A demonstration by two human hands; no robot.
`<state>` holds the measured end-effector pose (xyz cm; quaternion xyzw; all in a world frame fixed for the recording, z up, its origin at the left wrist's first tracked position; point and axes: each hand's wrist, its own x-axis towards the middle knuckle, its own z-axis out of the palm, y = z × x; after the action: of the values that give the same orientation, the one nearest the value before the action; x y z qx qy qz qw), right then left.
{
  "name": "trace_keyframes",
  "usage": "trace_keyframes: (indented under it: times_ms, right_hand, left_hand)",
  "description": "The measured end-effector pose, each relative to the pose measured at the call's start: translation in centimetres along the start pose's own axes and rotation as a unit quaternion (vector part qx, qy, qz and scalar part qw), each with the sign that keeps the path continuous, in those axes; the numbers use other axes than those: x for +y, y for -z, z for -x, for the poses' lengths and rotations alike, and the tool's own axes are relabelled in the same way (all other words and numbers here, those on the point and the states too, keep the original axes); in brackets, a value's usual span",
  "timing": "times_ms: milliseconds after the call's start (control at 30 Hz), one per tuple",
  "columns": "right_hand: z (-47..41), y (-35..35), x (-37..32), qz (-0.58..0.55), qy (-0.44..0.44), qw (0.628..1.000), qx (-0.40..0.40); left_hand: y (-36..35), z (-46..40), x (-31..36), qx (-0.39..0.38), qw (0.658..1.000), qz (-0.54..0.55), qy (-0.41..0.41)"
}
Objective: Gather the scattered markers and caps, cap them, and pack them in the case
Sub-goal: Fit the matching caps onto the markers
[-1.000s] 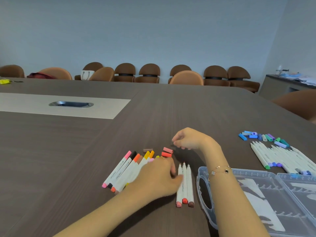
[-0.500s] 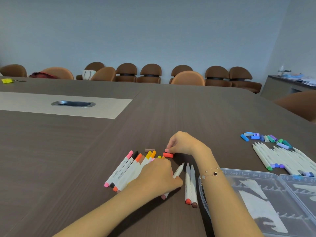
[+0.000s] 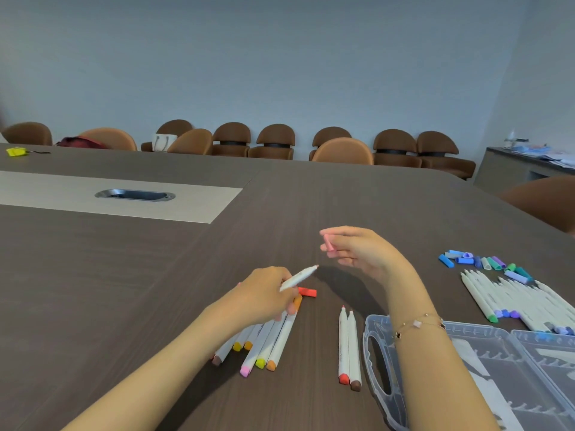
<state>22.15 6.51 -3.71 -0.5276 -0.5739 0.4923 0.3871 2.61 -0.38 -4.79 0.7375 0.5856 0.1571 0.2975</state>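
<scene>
Head view: capping step. Left hand [image 3: 264,293] grips an uncapped marker [image 3: 299,277], pink tip aimed up toward the right hand [image 3: 357,251], which pinches a pink cap [image 3: 327,242] in its fingertips, just apart from the tip. Next move, likely: line cap with tip, push on.

Under the left hand, a bunch of capped markers [image 3: 267,346]; a red cap [image 3: 307,292] loose just beyond it. Between the forearms, two uncapped markers [image 3: 349,346]. Open case [image 3: 375,353] under the right wrist. Right of the right hand, blue-green caps [image 3: 482,262] and white markers [image 3: 513,300]. Nothing blocks the capping.
</scene>
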Motion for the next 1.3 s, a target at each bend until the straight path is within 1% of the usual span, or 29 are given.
trace_keyframes:
  times_ms: [67, 133, 267, 367, 500, 600, 700, 767, 867, 1033, 1100, 1167, 1233, 1300]
  right_hand:
    - [0.1, -0.1, -0.3, -0.023, -0.022, 0.999, -0.01]
    - [0.2, -0.3, -0.3, -0.029, -0.033, 0.999, -0.009]
    - [0.3, -0.5, -0.5, -0.012, -0.041, 0.999, -0.017]
    - [0.6, -0.8, -0.7, 0.011, -0.037, 0.999, -0.018]
    - [0.8, -0.8, -0.7, 0.038, -0.033, 0.998, -0.032]
    - [0.8, -0.8, -0.7, 0.05, -0.031, 0.998, -0.037]
    - [1.0, -1.3, -0.9, 0.057, -0.031, 0.996, -0.056]
    - [1.0, -1.7, -1.2, 0.045, -0.026, 0.997, -0.064]
    - [0.9, -2.3, -1.6, 0.029, -0.015, 0.998, -0.056]
    - [0.7, -2.9, -2.0, 0.056, -0.013, 0.997, -0.059]
    - [1.0, -2.3, -2.5, 0.065, -0.013, 0.996, -0.061]
    - [1.4, -1.2, -2.8, 0.048, -0.016, 0.996, -0.077]
    - [2.0, -0.2, -2.8, 0.059, -0.031, 0.992, -0.104]
    - [2.4, 0.1, -2.5, 0.118, -0.062, 0.982, -0.135]
  left_hand:
    - [-0.2, -0.2, 0.0, 0.022, 1.0, 0.0, -0.005]
    - [-0.3, -0.3, 0.2, 0.024, 0.999, 0.022, 0.01]
    - [-0.3, -0.3, 0.9, 0.023, 0.995, 0.093, 0.035]
    - [-0.3, -0.2, 1.1, 0.032, 0.993, 0.109, 0.036]
    - [-0.3, -0.2, 1.0, 0.017, 0.994, 0.105, 0.037]
    - [-0.6, -0.1, 1.0, -0.004, 0.99, 0.138, 0.039]
    - [-1.0, -0.2, 1.0, 0.004, 0.988, 0.153, 0.037]
    - [-1.1, -0.2, 1.1, 0.023, 0.98, 0.194, 0.042]
    - [-0.9, 0.0, 1.6, 0.041, 0.961, 0.267, 0.062]
    - [-1.1, 0.3, 2.0, 0.028, 0.948, 0.306, 0.078]
    - [-1.0, 0.4, 2.3, 0.021, 0.955, 0.288, 0.065]
    - [-0.4, 0.4, 2.4, 0.028, 0.973, 0.228, 0.035]
    - [0.7, 0.2, 1.9, 0.057, 0.986, 0.159, 0.008]
    - [1.9, -0.2, 0.8, 0.098, 0.99, 0.103, 0.004]
